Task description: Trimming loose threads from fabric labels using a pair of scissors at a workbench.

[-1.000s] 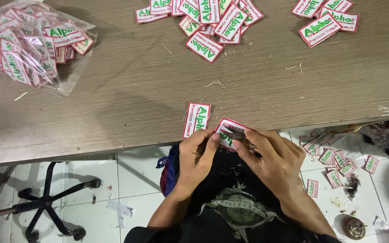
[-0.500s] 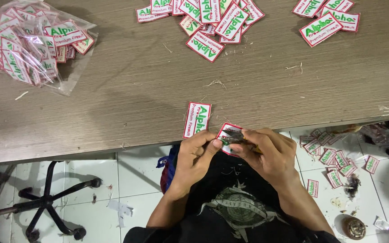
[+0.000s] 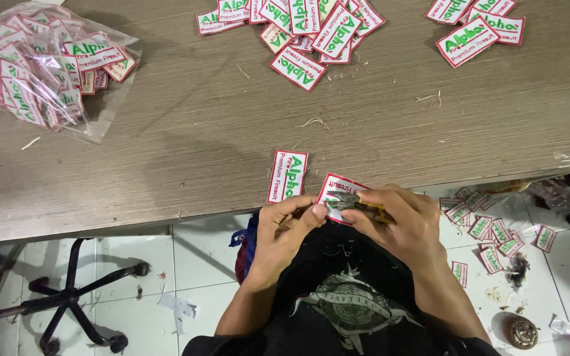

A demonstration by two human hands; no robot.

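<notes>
Hands worked right at the table (image 3: 166, 198) front edge, 6 o'clock side; bare wood lay open betw. them and the patch pile (image 3: 311, 29) at 12. Held patch (image 3: 336, 192): small rect., white w/ red border, green lettering, tilted, partly hidden. Left hand (image 3: 285, 231) pinched its lower-left corner, thumb & finger clamped. Right hand (image 3: 400, 221) closed on a small yellowish tool (image 3: 357, 201), tip on the patch face at 3. Another patch (image 3: 287, 176) lay flat just beside, at 10.
</notes>
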